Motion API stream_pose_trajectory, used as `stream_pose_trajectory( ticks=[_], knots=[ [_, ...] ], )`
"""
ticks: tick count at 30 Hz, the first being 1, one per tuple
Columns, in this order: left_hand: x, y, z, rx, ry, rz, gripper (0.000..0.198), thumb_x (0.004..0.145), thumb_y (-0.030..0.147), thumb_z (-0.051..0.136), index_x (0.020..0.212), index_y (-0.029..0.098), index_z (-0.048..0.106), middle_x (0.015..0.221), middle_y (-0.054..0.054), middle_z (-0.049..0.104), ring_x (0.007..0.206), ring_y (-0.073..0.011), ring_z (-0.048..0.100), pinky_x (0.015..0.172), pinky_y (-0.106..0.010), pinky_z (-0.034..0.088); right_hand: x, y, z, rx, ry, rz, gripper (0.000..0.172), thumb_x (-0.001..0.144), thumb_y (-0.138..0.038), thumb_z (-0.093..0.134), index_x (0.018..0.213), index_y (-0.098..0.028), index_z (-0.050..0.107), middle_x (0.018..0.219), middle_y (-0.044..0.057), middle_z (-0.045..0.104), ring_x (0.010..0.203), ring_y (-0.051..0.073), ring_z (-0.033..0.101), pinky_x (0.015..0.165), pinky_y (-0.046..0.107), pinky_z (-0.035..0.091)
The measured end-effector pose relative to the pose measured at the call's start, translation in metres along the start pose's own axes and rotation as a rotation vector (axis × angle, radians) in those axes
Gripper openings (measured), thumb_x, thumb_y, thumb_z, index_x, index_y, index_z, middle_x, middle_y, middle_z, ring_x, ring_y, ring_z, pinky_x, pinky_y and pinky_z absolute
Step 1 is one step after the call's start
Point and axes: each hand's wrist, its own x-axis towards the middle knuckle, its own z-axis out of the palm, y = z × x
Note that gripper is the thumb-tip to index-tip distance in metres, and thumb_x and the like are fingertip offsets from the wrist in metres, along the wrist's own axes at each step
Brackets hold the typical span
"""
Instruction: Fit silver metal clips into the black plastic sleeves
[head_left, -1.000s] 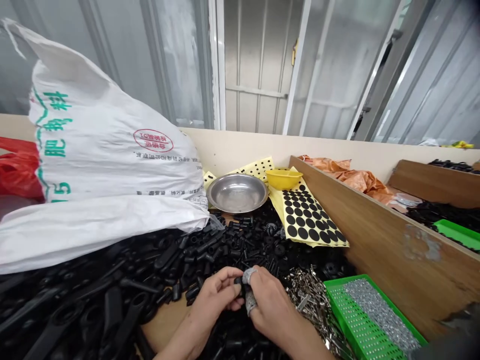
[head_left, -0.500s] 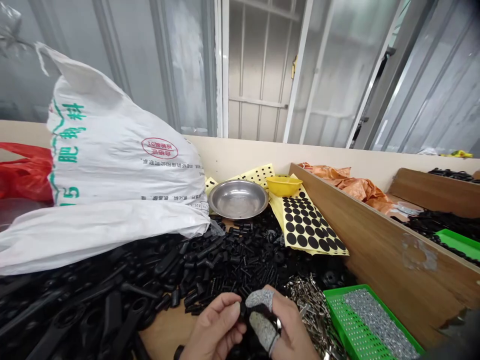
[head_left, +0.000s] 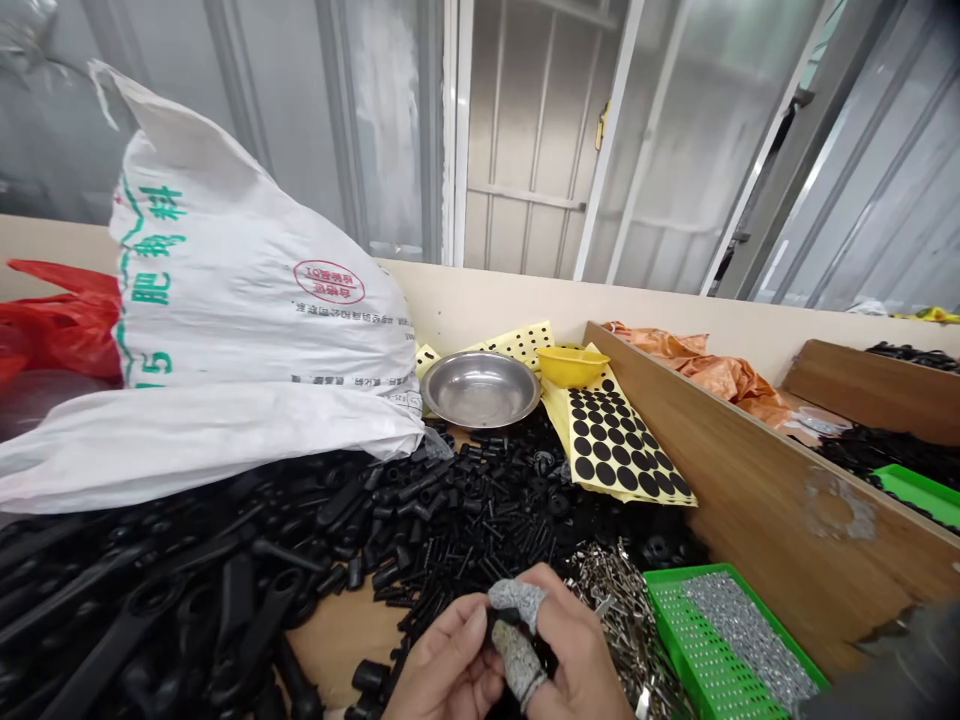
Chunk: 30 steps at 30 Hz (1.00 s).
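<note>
My left hand and my right hand meet at the bottom centre, fingertips together. Grey cloth cots cover the thumb and forefinger of the right hand. Between the fingertips of both hands is a small black part, mostly hidden, so its exact kind does not show. Just beyond the hands spreads a heap of small black plastic pieces, tubes and pins among them. Larger black handle-like parts with ring ends lie to the left. Beside the right hand is a pile of thin shiny metal pieces.
A green tray of small silvery parts stands at right, against a wooden divider. Further back are a steel bowl, a yellow bowl and sheets of black round stickers. A white sack fills the left.
The right fingers have closed in, and both hands now sit closer together around the black part. The whole view has shifted slightly.
</note>
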Motion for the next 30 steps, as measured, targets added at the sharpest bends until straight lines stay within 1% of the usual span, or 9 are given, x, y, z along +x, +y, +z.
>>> stream_pose_trajectory(
  ticks=[2, 6, 9, 14, 19, 21, 24, 27, 30],
  knots=[
    [-0.003, 0.000, 0.002, -0.018, -0.025, -0.017, 0.028, 0.054, 0.029, 0.084, 0.075, 0.016, 0.071, 0.061, 0.000, 0.065, 0.052, -0.0087, 0.057, 0.054, -0.017, 0.045, -0.002, 0.000, 0.001, -0.012, -0.022, 0.040, 0.025, 0.068, -0.008, 0.046, 0.086, -0.019, 0.058, 0.082, 0.004, 0.058, 0.073, 0.016, 0.057, 0.065, 0.024, 0.047],
    [-0.009, 0.000, 0.004, -0.025, -0.069, -0.022, 0.029, 0.060, 0.031, 0.081, 0.081, 0.013, 0.072, 0.073, -0.005, 0.069, 0.060, -0.0109, 0.060, 0.057, -0.018, 0.047, -0.010, 0.005, 0.001, -0.115, -0.034, 0.133, 0.036, 0.075, -0.012, 0.050, 0.109, -0.022, 0.056, 0.105, 0.006, 0.060, 0.097, 0.020, 0.056, 0.085, 0.030, 0.045],
    [-0.009, -0.002, 0.002, -0.029, -0.083, -0.016, 0.026, 0.063, 0.030, 0.079, 0.082, 0.013, 0.072, 0.072, -0.006, 0.069, 0.058, -0.0100, 0.059, 0.057, -0.019, 0.047, -0.013, 0.005, -0.002, -0.173, -0.069, 0.097, 0.036, 0.079, -0.014, 0.048, 0.114, -0.023, 0.052, 0.104, 0.007, 0.059, 0.094, 0.020, 0.056, 0.083, 0.031, 0.046],
    [-0.012, -0.005, 0.002, -0.051, -0.005, 0.043, 0.024, 0.061, 0.029, 0.081, 0.078, 0.014, 0.071, 0.065, -0.002, 0.066, 0.050, -0.0072, 0.054, 0.052, -0.017, 0.044, -0.012, -0.001, -0.009, -0.272, -0.140, -0.140, 0.034, 0.076, -0.009, 0.036, 0.106, -0.016, 0.051, 0.089, 0.009, 0.057, 0.075, 0.020, 0.056, 0.065, 0.030, 0.047],
    [-0.017, -0.004, 0.000, 0.099, -0.002, 0.081, 0.029, 0.060, 0.034, 0.081, 0.076, 0.014, 0.068, 0.056, -0.001, 0.065, 0.047, -0.0072, 0.053, 0.048, -0.016, 0.038, -0.018, 0.004, -0.007, -0.514, -0.074, -0.269, 0.019, 0.075, -0.009, 0.034, 0.080, -0.017, 0.050, 0.071, 0.009, 0.057, 0.060, 0.021, 0.053, 0.053, 0.030, 0.042],
    [-0.018, -0.005, -0.003, 0.194, 0.010, 0.092, 0.036, 0.056, 0.042, 0.081, 0.074, 0.014, 0.067, 0.050, -0.001, 0.064, 0.044, -0.0074, 0.051, 0.046, -0.016, 0.036, -0.023, 0.005, -0.005, -0.524, -0.090, -0.262, 0.016, 0.073, -0.009, 0.034, 0.073, -0.019, 0.046, 0.064, 0.007, 0.055, 0.056, 0.019, 0.052, 0.051, 0.028, 0.039],
    [-0.020, -0.005, -0.007, 0.342, 0.045, 0.116, 0.043, 0.054, 0.050, 0.078, 0.073, 0.013, 0.066, 0.047, 0.000, 0.063, 0.042, -0.0068, 0.047, 0.044, -0.016, 0.031, -0.029, 0.004, -0.004, -0.487, -0.177, -0.184, 0.015, 0.071, -0.009, 0.034, 0.070, -0.020, 0.043, 0.064, 0.006, 0.054, 0.055, 0.018, 0.049, 0.051, 0.027, 0.038],
    [-0.025, -0.003, -0.007, 0.454, 0.064, 0.132, 0.042, 0.060, 0.052, 0.074, 0.073, 0.013, 0.066, 0.044, 0.003, 0.057, 0.040, -0.0055, 0.042, 0.043, -0.016, 0.026, -0.033, -0.001, -0.006, -0.488, -0.249, -0.143, 0.015, 0.069, -0.009, 0.034, 0.071, -0.020, 0.044, 0.069, 0.007, 0.055, 0.061, 0.019, 0.050, 0.058, 0.030, 0.039],
    [-0.030, -0.001, -0.004, 0.460, 0.058, 0.112, 0.039, 0.065, 0.050, 0.071, 0.073, 0.013, 0.065, 0.043, 0.005, 0.052, 0.041, -0.0052, 0.039, 0.043, -0.016, 0.024, -0.035, -0.005, -0.010, -0.414, -0.338, -0.101, 0.018, 0.071, -0.007, 0.033, 0.075, -0.019, 0.046, 0.074, 0.007, 0.055, 0.067, 0.019, 0.049, 0.062, 0.030, 0.037]
  ],
)
